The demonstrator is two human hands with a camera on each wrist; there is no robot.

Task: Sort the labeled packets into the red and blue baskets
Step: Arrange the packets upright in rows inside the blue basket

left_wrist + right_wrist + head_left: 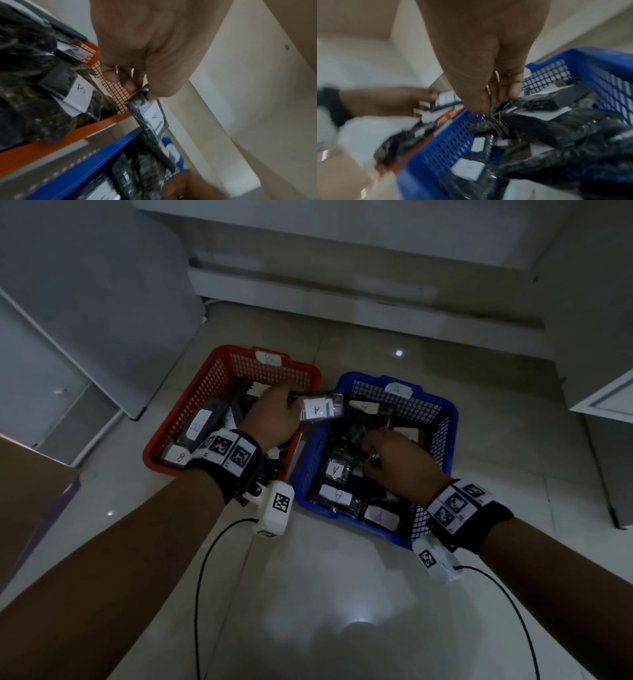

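Observation:
A red basket (pixel 191 392) with B-labeled dark packets sits on the floor at left, a blue basket (pixel 448 419) with A-labeled packets beside it at right. My left hand (pixel 274 414) pinches a dark packet labeled A (pixel 320 407) by its end, holding it over the gap between the two baskets. In the left wrist view that packet labeled A (pixel 150 119) hangs from my left hand (pixel 135 86) above the blue rim (pixel 96 159). My right hand (pixel 394 460) is inside the blue basket, its fingers (pixel 505 92) pinching the crinkled plastic of a dark packet (pixel 530 121).
Both baskets stand on a glossy tiled floor (pixel 342 594). A white cabinet (pixel 85 302) stands at left, a cardboard box (pixel 30 501) at the near left, a white unit (pixel 603 398) at right. Wrist camera cables (pixel 202 577) trail below my arms.

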